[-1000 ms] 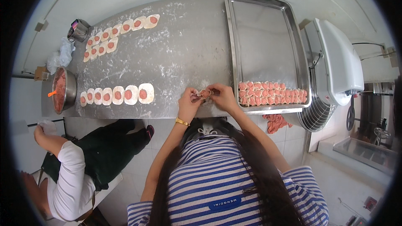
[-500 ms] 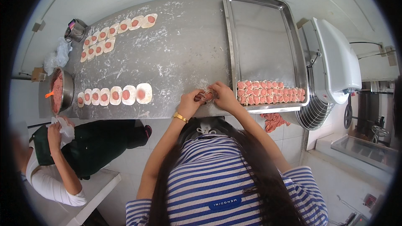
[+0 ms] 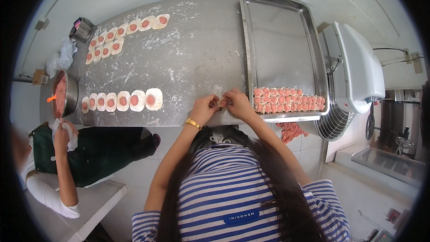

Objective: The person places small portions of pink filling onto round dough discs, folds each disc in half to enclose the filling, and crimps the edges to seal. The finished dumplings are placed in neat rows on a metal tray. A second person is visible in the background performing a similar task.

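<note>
Near the front edge of the metal table (image 3: 188, 54), both of my hands hold one small meat dumpling (image 3: 222, 102) between them. My left hand (image 3: 204, 109) pinches the wrapper's left side, a gold watch on its wrist. From the other side, the bent fingers of my right hand (image 3: 238, 103) grip the dumpling. Right beside that hand, a large metal tray (image 3: 286, 31) holds rows of open-topped dumplings (image 3: 289, 99) along its near end. To my left lies a row of flat wrappers (image 3: 153, 99), each with a dab of pink filling.
More filled wrappers (image 3: 133, 26) lie at the table's far left. A metal bowl of pink filling (image 3: 71, 96) with an orange-handled tool stands at the left edge; a co-worker (image 3: 67, 152) is beside it. A white machine (image 3: 354, 62) stands right of the tray.
My fingers have drawn the wrapper closer around the filling, and less pink shows. The co-worker's hands, with a translucent plastic bag, have shifted up toward the bowl.
</note>
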The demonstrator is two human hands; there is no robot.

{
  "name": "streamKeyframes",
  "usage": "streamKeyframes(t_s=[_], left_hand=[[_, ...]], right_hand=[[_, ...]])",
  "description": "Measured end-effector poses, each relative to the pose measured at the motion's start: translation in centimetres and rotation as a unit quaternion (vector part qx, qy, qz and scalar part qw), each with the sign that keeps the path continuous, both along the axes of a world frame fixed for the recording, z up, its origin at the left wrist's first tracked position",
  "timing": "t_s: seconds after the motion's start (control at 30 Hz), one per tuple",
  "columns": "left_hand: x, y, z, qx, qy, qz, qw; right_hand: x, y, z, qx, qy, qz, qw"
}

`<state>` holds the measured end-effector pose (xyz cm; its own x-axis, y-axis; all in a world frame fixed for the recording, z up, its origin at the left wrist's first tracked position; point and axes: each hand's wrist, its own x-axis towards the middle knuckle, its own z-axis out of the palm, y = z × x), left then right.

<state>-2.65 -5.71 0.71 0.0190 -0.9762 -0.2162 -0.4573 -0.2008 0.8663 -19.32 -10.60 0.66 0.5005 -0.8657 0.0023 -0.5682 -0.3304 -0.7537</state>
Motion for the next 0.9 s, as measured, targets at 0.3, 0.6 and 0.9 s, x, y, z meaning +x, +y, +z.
streamKeyframes(t_s=[0.3, 0.6, 0.9], left_hand=[[-0.2, 0.4, -0.3, -0.018, -0.028, 0.016, 0.999], [-1.0, 0.4, -0.3, -0.007, -0.057, 0.004, 0.998], [-1.5, 0.5, 0.1, -0.034, -0.049, 0.012, 0.998]], right_hand=[[-0.1, -0.2, -0.5, -0.089, -0.024, 0.017, 0.996], [0.4, 0.1, 0.0, -0.015, -0.051, 0.041, 0.998], [0.4, 0.4, 0.5, 0.037, -0.018, 0.007, 0.999]])
